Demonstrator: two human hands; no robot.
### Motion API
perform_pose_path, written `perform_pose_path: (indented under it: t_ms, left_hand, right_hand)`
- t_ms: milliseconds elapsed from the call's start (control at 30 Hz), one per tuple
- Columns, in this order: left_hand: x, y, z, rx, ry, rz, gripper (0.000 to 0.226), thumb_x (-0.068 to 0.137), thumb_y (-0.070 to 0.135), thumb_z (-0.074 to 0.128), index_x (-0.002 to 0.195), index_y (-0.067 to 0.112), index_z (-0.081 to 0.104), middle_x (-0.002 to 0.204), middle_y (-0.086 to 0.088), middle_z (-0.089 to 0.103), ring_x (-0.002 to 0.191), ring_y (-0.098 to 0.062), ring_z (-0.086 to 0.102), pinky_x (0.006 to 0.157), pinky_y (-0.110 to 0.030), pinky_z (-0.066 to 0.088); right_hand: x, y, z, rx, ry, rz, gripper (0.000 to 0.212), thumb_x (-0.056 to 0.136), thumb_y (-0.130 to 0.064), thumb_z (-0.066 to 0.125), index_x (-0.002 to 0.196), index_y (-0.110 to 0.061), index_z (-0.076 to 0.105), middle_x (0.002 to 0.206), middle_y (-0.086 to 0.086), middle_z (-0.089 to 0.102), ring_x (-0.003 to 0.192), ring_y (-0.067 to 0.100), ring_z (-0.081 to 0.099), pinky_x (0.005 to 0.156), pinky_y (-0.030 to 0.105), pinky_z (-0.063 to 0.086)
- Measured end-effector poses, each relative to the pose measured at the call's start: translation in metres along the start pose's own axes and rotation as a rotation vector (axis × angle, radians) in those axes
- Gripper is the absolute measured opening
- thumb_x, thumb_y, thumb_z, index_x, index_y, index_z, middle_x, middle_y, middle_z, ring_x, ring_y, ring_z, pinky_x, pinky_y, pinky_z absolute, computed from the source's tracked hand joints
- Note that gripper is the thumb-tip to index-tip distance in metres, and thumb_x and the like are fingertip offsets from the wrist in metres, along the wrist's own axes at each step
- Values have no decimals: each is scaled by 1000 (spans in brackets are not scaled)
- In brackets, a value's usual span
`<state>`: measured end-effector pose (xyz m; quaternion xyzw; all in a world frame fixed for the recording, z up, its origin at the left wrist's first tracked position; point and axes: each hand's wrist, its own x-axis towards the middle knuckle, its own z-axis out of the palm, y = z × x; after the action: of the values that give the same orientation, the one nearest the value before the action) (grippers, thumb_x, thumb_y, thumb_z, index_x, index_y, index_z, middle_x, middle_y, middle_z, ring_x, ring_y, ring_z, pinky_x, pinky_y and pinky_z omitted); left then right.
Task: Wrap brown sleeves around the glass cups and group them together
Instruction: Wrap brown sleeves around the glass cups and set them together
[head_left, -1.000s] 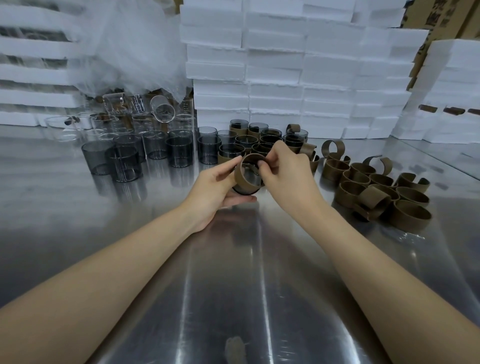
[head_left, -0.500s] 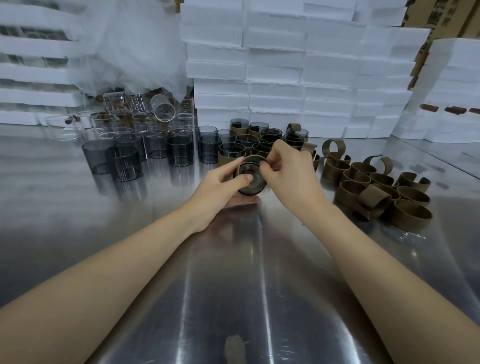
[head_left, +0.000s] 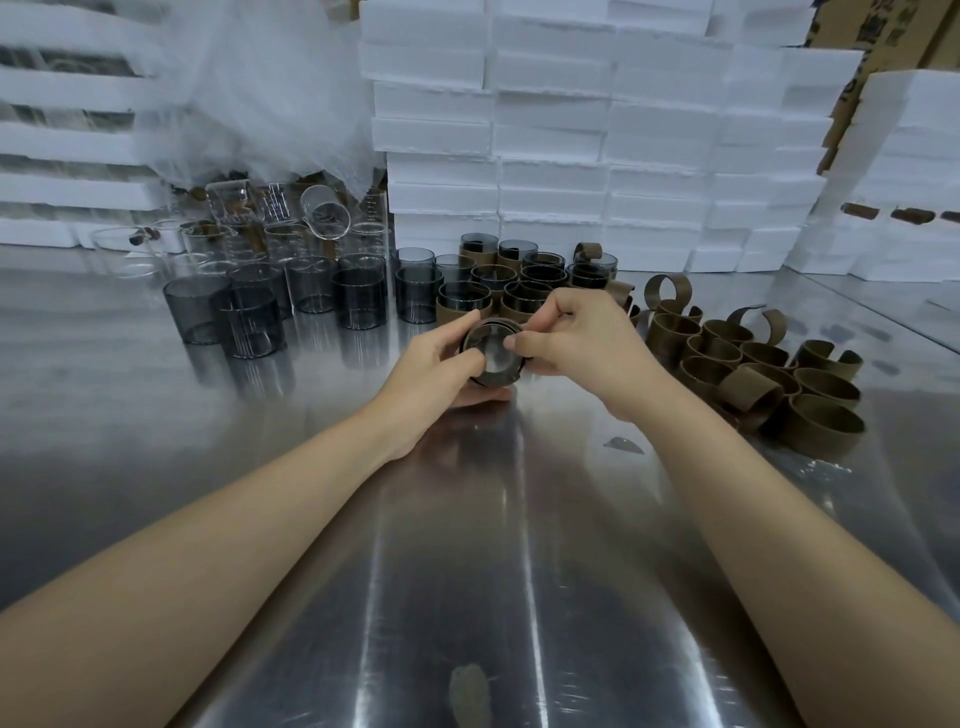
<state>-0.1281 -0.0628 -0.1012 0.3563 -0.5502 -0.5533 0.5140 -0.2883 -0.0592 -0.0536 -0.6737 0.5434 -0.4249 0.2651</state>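
Observation:
Between both hands I hold a smoky glass cup (head_left: 491, 353) tilted with its round end toward me, a brown sleeve around its wall. My left hand (head_left: 434, 371) grips its left side; my right hand (head_left: 574, 343) pinches the sleeve at the cup's right rim. Just behind stands a group of sleeved cups (head_left: 519, 283). Bare grey cups (head_left: 249, 317) stand to the left. A pile of curled brown sleeves (head_left: 753, 374) lies to the right.
The work surface is a shiny steel table (head_left: 467, 571). Clear glassware (head_left: 291, 228) and a plastic sheet (head_left: 260, 88) sit at the back left. Stacked white foam boxes (head_left: 597, 130) wall off the back and right side.
The cup has turned in my hands so its round end faces me, and it sits a little lower. My right fingers shifted along the sleeve's edge.

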Motion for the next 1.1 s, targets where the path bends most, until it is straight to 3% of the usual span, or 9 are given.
perform_pose_path:
  t_ms: [133,267,467,600,767,833,933,1000,1100]
  left_hand:
    - [-2,3,2,10,6,-1,46,93,-8,48,115,30,62,109,2,73,98,-25,71,73,-28,59]
    - [-5,4,4,135,4,15,51,94,-1,55,142,12,49,136,-7,58,109,-23,67,83,-35,59]
    - [-5,5,5,231,24,46,55,91,0,59,143,11,47,140,-10,52,112,-20,64,87,-39,58]
    - [-5,3,3,362,61,120,67,82,11,74,143,18,48,134,1,57,116,-9,58,78,-20,56]
    - [-4,3,2,368,47,89,72,81,10,76,145,19,45,135,5,56,116,-23,62,96,-37,54]
    - [-2,3,0,417,41,81,73,81,10,76,146,21,44,133,12,55,119,-24,60,106,-37,46]
    - [1,4,-2,436,44,59,75,80,2,72,146,23,43,130,16,54,121,-20,59,110,-33,42]
    - [3,4,-3,432,42,46,76,79,0,71,146,24,44,130,16,55,120,-17,59,107,-25,42]
    - [5,5,-6,440,18,44,76,79,1,72,145,26,45,135,13,54,122,-7,54,90,-5,41]
  right_hand:
    - [0,1,1,-69,26,-47,18,77,-10,74,69,-14,58,74,13,70,78,28,69,76,42,58]
    - [-4,2,6,-347,92,-230,18,81,-13,63,70,-14,48,64,2,59,64,19,55,54,28,41]
    - [-5,3,14,-430,118,-280,42,83,-10,57,53,-18,30,50,-3,35,51,16,34,50,31,25]
    - [-5,5,19,-464,112,-264,47,83,-11,57,48,-17,28,48,-2,33,54,21,36,54,32,24]
    - [-1,10,16,-345,128,-162,49,81,-12,63,43,-16,30,44,-2,33,48,13,35,50,28,28]
    - [1,12,13,-290,137,-131,39,78,-12,66,50,-17,40,50,-4,43,52,8,42,54,28,34]
    - [1,12,8,-170,109,-99,11,77,-11,68,83,-17,61,73,-1,66,70,14,64,71,31,54]
    - [1,12,5,-163,57,-110,27,78,-10,66,104,-15,71,79,3,72,73,16,68,80,35,57]
    - [0,10,1,-150,-11,-142,28,81,-4,62,101,-17,77,77,5,74,64,11,70,72,26,59]
